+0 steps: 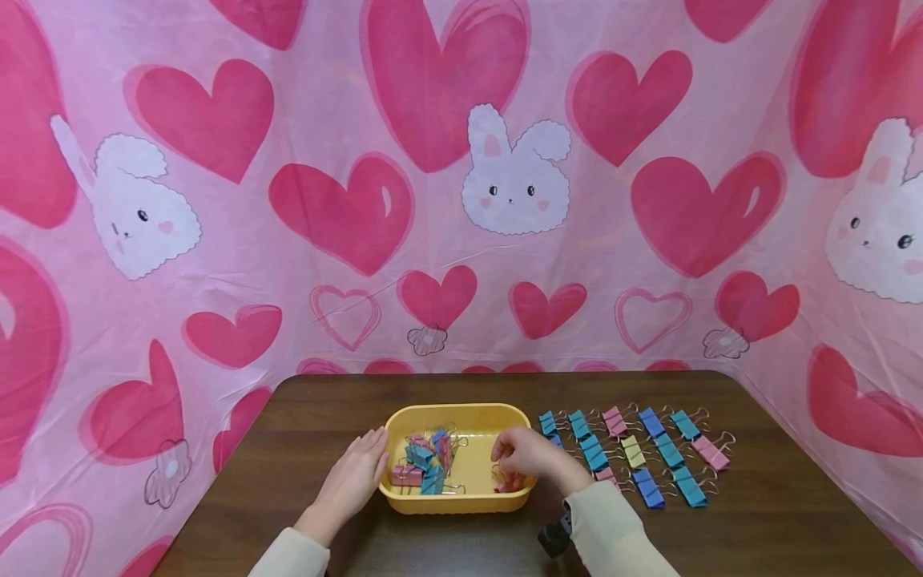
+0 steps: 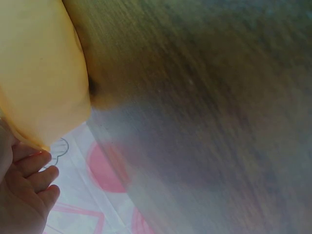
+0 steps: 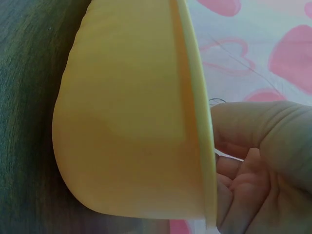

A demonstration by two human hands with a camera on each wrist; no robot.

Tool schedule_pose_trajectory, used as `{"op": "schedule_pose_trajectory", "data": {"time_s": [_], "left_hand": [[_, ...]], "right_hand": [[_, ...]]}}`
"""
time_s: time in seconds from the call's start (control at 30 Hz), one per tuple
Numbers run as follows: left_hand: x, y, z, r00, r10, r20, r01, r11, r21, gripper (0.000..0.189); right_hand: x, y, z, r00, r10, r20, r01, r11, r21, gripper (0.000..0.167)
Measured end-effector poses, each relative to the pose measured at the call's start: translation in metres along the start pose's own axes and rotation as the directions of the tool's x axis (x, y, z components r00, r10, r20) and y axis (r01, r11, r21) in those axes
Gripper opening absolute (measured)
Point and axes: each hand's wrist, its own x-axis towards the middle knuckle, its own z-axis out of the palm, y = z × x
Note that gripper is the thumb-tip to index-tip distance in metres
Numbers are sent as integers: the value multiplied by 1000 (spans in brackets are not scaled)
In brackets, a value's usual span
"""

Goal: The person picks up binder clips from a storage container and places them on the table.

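Observation:
A yellow plastic tray (image 1: 454, 503) sits on the table, holding a pile of binder clips (image 1: 425, 461) in pink, teal and blue on its left side. Against its left rim rests my left hand (image 1: 353, 473), fingers extended along the edge. My right hand (image 1: 534, 457) reaches over the right rim, fingertips bent down at a pink binder clip (image 1: 510, 483), which they appear to pinch. Part of that clip is hidden under the hand. The right wrist view shows the tray's outer wall (image 3: 126, 122), with thumb and curled fingers behind the rim and a bit of wire by the thumb.
Right of the tray, binder clips lie in rough rows on the brown wooden table (image 1: 310, 409): teal clips (image 1: 668, 450), blue clips (image 1: 649, 487), pink clips (image 1: 711, 453) and a yellow clip (image 1: 634, 452). My right forearm partly covers the nearest ones. A pink heart-print cloth (image 1: 433, 240) hangs behind.

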Motion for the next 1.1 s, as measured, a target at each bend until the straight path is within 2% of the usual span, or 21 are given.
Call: {"op": "schedule_pose_trajectory", "data": {"time_s": [0.27,0.43,0.6,0.83,1.0,1.1], "left_hand": [[1,-1,0,1000,4,-11,-4,1000,0,38],[1,-1,0,1000,2,-15,-2,1000,-2,38],[1,-1,0,1000,-2,-18,2,1000,-10,38],[0,-1,1,1000,-25,4,25,1000,-15,39],[0,-1,1,1000,-24,11,24,1000,-12,40],[1,-1,-1,1000,-28,14,29,1000,-13,40]], "right_hand": [[-4,1,-2,999,-42,-9,42,999,-32,8],[-4,3,-2,994,-90,-66,88,995,-44,5],[-7,2,-9,972,-169,-163,166,986,-32,6],[-16,-4,-23,944,-180,-275,193,981,21,6],[-27,-8,-33,927,-218,-306,245,968,51,8],[-33,-10,-40,925,-215,-314,248,966,69,10]]}}
